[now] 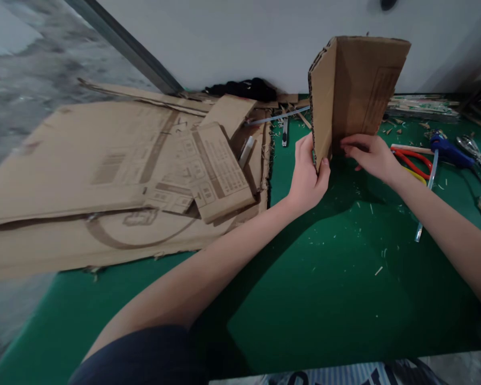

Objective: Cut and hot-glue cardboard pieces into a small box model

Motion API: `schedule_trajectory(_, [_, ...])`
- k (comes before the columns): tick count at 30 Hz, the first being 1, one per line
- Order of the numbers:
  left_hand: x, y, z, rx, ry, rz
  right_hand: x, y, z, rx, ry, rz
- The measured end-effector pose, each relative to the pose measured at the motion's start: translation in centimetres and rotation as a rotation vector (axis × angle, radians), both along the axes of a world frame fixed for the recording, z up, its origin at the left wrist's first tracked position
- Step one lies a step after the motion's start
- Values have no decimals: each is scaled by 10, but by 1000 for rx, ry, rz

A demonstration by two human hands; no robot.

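Two brown cardboard panels joined at an angle form a folded cardboard piece (361, 85) that stands upright over the green table. My left hand (309, 174) grips the lower end of its left panel, thumb in front and fingers behind. Low on the inner side, close to where the panels meet, my right hand (366, 152) has its fingers curled and drawn together against the cardboard. Whether something small sits between those fingertips cannot be made out.
Flat cardboard sheets (84, 155) and cut pieces cover the left side. A utility knife (285, 132) lies behind my left hand. Right of my right hand are red-handled scissors (414, 160), a blue glue gun (451, 151) with a cord, and a clear glue stick (427, 195). Scraps dot the green table (336, 299).
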State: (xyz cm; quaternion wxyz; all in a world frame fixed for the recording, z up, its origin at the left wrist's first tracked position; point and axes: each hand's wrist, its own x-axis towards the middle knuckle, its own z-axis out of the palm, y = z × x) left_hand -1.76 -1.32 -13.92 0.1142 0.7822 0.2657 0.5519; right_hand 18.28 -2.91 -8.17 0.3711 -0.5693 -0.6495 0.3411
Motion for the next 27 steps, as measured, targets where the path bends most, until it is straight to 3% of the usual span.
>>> schedule_trajectory(6, [-1,-1,1,-43,5,-11,0,-5,13,-21,-201,83])
schedule_trajectory(15, [-1,-2,-1,-87,13,-32,12,-10,55,-168,-389,368])
schedule_trajectory(20, [0,-2,-1,-91,9,-41,19,-17,72,-406,-645,559])
schedule_trajectory(23, [0,-4,2,-105,23,-48,23,-22,79,-447,-952,425])
schedule_trajectory(27, [-1,-5,4,-95,28,-47,22,-29,87,-269,-1287,50])
